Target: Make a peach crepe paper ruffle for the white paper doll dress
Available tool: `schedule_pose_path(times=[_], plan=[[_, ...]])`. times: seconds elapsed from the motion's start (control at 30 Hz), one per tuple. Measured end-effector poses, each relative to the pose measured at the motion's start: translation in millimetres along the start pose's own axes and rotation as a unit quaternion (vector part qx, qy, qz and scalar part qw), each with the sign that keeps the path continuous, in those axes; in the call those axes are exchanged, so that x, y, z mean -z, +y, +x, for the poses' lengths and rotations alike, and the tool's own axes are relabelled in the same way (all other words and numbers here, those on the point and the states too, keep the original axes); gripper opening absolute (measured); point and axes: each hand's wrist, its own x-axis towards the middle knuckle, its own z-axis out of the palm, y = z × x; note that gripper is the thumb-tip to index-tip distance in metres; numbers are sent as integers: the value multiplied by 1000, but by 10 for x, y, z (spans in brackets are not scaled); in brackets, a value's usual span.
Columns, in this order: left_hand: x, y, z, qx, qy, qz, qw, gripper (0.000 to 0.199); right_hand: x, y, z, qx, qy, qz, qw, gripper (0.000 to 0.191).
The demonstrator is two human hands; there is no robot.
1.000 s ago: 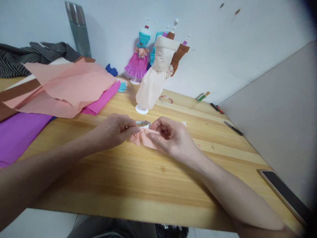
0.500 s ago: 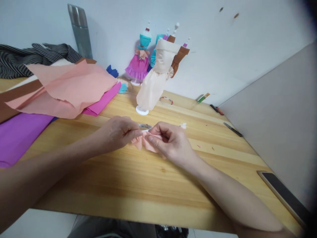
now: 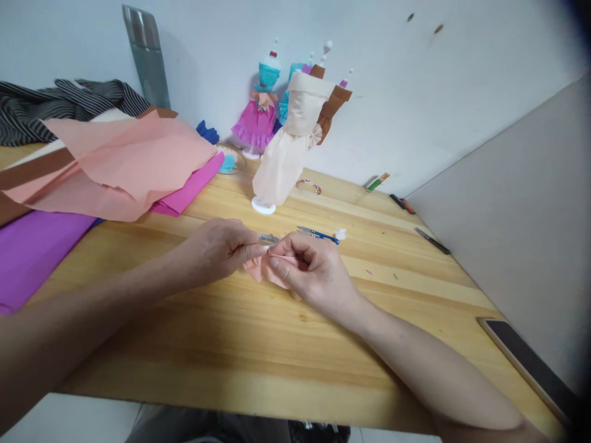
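Note:
My left hand and my right hand meet over the wooden table, each pinching the top edge of a small gathered peach paper strip. The folds hang below my fingers, and part of the strip is hidden by my right hand. Just behind my fingertips lies a roll of tape, partly covered. Blue thread snips rest on the table behind my right hand. Farther back, a cream paper dress stands upright on a white round base.
Peach sheets and purple sheets lie at the left, near a bottle. Other dressed forms stand against the wall. A bracelet, a black cutter and a phone are on the table.
My right hand has moved slightly down and inward, and the blue snips behind it now show. My left hand keeps its pinch on the peach strip.

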Motion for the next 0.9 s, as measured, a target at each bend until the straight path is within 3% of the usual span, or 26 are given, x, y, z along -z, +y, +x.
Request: schedule_pose_path(times=[0.33, 0.5, 0.7, 0.9], plan=[[-17, -28, 8, -3, 16, 9, 1000, 40, 4, -23, 15, -31, -7, 59, 998, 19], [-22, -26, 4, 2, -7, -7, 1000, 40, 6, -13, 11, -79, -36, 100, 991, 22], [11, 1, 0, 9, 1, -32, 999, 40, 73, 36, 44, -28, 2, 32, 999, 24], [-19, -12, -9, -15, 27, 14, 999, 44, 40, 50, 49, -16, -14, 30, 999, 21]])
